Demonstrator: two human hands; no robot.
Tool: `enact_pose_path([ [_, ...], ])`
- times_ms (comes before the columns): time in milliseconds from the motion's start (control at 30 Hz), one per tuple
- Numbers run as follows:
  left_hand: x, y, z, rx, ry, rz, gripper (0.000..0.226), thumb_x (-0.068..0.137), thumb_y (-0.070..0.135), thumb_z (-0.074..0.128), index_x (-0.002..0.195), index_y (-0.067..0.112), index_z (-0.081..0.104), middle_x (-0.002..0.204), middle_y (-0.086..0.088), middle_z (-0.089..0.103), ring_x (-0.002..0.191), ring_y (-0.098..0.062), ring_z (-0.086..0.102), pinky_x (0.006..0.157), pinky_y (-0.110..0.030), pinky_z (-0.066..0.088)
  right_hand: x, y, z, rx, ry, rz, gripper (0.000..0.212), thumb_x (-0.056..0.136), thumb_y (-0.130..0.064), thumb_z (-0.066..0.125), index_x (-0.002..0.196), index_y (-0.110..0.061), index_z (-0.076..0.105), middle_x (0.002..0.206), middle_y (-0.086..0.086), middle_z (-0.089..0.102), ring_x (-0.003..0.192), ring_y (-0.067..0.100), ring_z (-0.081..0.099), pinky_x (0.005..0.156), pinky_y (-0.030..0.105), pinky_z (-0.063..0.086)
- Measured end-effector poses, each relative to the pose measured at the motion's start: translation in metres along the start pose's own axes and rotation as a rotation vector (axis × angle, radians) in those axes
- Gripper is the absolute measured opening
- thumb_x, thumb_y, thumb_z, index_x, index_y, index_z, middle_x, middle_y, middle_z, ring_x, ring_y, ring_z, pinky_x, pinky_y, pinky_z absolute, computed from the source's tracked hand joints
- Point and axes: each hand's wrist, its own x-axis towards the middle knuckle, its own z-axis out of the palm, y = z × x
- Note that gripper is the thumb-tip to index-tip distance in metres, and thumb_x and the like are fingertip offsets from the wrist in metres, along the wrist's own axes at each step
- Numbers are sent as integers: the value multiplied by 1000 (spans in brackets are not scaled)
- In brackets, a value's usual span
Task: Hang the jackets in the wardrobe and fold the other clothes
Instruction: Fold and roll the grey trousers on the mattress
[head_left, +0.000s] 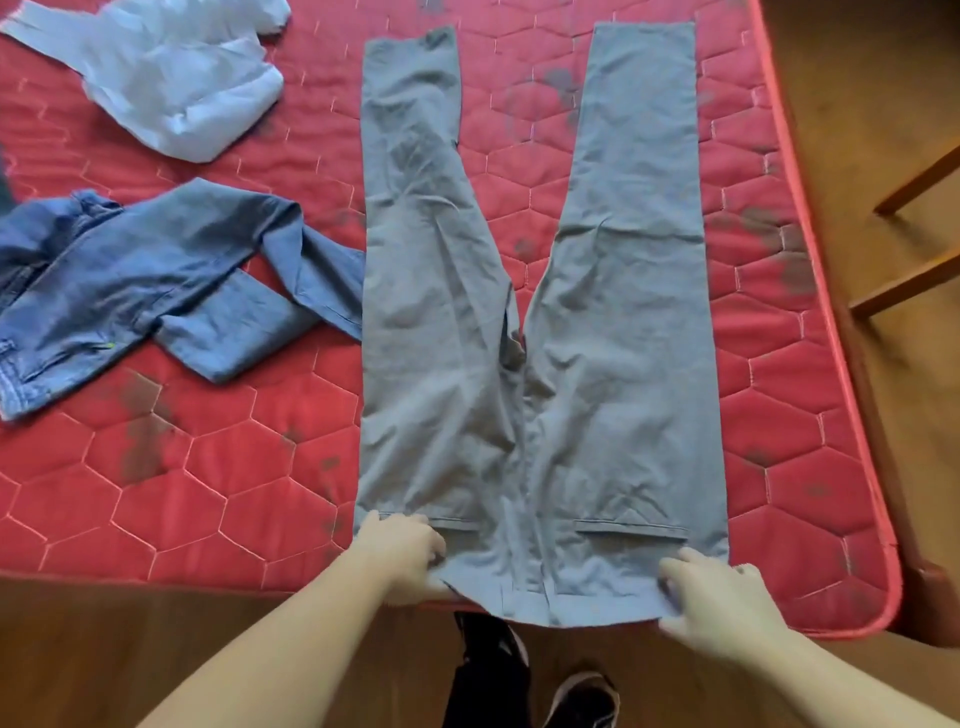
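Both hands pinch wrinkled grey trousers (540, 312) waistband.

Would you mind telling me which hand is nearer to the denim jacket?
Left. The left hand grips the trousers' waistband corner on the denim jacket's side; the right hand grips the far corner.

We see soft, even daylight with only faint shadows in the creases of the grey cotton trousers (540, 332) on the red hexagon-quilted mattress (218, 478). We note slight overall softness, motion blur on the brown wooden floor (883, 104) at right, and wide-angle bowing of the mattress edges.
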Motion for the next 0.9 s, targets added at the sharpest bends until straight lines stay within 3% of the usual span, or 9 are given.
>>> enact_pose_path([
  [100,13,-5,-33,-200,-25,29,63,70,84,50,109,36,64,106,12,64,102,-14,59,89,-35,43,17,-11,-22,2,-84,-15,59,62,-83,42,93,-33,48,106,-10,54,111,13,55,87,37,36],
  [167,31,-8,-55,-348,214,70,47,80,71,51,104,33,66,97,14,64,96,-11,60,81,-30,46,38,-23,-38,82,59,-46,53,76,-76,41,103,-32,52,112,-8,55,111,14,57,85,34,40],
  [267,70,-20,-85,-220,696,80,41,85,49,43,113,31,67,112,7,66,112,-21,60,88,-36,45,84,-51,-62,107,293,-148,34,85,-43,55,116,-30,52,113,-5,53,101,22,61,75,36,48],
  [367,100,-38,-119,-123,549,1,57,96,51,39,150,38,29,161,6,23,149,-20,16,118,-46,16,139,-79,-91,102,363,-266,65,53,-34,76,116,-28,59,114,0,63,90,25,67,58,35,53],
  [467,133,-71,-143,-67,516,-41,67,97,59,31,154,41,-1,164,7,-6,151,-20,-9,121,-46,-5,192,-105,-123,27,465,-260,70,56,-40,71,123,-23,60,125,4,64,103,26,65,65,38,56],
  [600,187,-117,-192,-202,607,-119,68,98,60,26,153,39,-6,164,8,-10,150,-16,-13,121,-37,-8,267,-113,-153,256,498,-148,67,61,-50,47,121,-22,53,111,5,70,82,27,71,52,39,55],
  [700,226,-147,-228,-208,717,-176,72,90,69,10,154,38,-5,163,8,-13,150,-16,-15,121,-38,-10,312,-109,-184,245,624,-123,64,57,-51,45,116,-28,54,103,-1,63,65,28,66,47,36,50],
  [800,259,-174,-257,-216,802,-203,88,73,70,-10,154,38,-3,163,6,-13,150,-17,-14,120,-36,-12,350,-105,-213,221,684,-93,58,62,-45,51,115,-23,59,93,2,56,66,30,63,48,37,51],
  [900,281,-195,-284,-252,863,-240,86,74,73,-7,154,40,-1,164,7,-11,150,-15,-14,119,-38,-13,383,-114,-248,351,719,-8,42,77,-28,69,118,-18,65,99,4,60,87,32,61,70,46,51],
])
